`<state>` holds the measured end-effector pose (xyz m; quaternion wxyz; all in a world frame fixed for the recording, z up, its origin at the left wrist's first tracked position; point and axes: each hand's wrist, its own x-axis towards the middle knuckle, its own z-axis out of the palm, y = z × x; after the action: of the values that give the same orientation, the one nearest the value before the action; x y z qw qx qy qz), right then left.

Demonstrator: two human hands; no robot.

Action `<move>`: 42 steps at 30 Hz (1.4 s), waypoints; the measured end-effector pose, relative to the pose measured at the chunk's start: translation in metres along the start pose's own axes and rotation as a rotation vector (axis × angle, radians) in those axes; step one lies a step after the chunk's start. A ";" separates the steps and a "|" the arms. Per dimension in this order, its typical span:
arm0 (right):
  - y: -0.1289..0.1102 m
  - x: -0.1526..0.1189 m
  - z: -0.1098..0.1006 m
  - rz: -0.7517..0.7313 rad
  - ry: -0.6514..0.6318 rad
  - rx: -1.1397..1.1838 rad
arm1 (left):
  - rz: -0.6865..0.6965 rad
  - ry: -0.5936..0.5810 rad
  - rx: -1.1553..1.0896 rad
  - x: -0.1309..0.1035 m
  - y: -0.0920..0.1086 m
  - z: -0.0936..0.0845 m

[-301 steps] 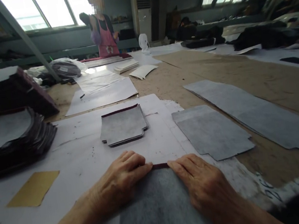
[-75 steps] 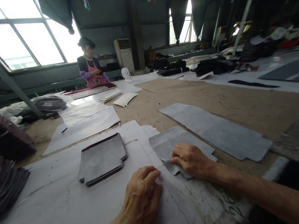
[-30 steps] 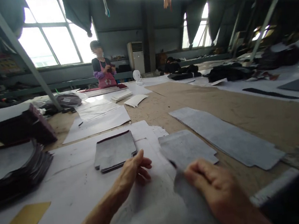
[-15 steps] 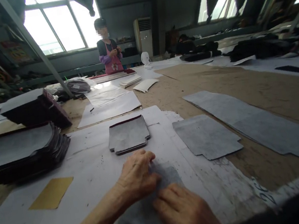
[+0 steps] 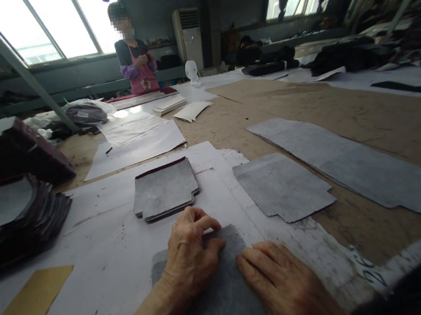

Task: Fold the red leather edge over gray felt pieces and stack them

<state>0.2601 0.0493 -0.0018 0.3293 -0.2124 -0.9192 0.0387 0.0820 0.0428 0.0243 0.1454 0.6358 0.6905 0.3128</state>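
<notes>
A grey sheet (image 5: pixel 229 299) lies on the white paper close in front of me. My left hand (image 5: pixel 193 247) is on its far part, thumb and index finger bent toward each other at the far edge, gripping it there. My right hand (image 5: pixel 285 287) rests along the sheet's right edge, its fingers pressed together; whether they pinch anything is hidden. Just beyond the hands sits a small stack of grey notched pieces (image 5: pixel 166 189) with a dark red far edge. To the right lies a wider grey notched piece (image 5: pixel 282 187).
Long grey pieces (image 5: pixel 347 163) lie at the right on brown board. Thick dark stacks (image 5: pixel 17 219) stand at the left, near a yellow card (image 5: pixel 33 297). White sheets (image 5: pixel 139 146) are farther back. Across the table stands a person in a pink apron (image 5: pixel 142 76).
The view has shifted, so the surroundings sit farther left. My right hand has moved from the sheet's middle to its right edge, and more of the sheet shows flat between the hands.
</notes>
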 end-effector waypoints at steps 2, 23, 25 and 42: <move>0.001 0.001 0.000 -0.011 0.035 -0.014 | 0.033 0.013 -0.050 -0.001 -0.002 0.003; 0.000 -0.001 0.005 -0.054 0.100 -0.165 | 0.637 0.091 0.192 -0.009 -0.011 0.007; 0.000 -0.003 0.005 -0.050 0.107 -0.178 | 0.640 0.083 0.202 -0.009 -0.011 0.007; 0.024 0.014 -0.016 0.024 0.038 -0.018 | 0.661 0.090 0.299 -0.010 -0.004 0.008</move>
<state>0.2689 0.0757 0.0134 0.3443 -0.2272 -0.9105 0.0305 0.0849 0.0350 0.0140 -0.0886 0.8245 0.4913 0.2663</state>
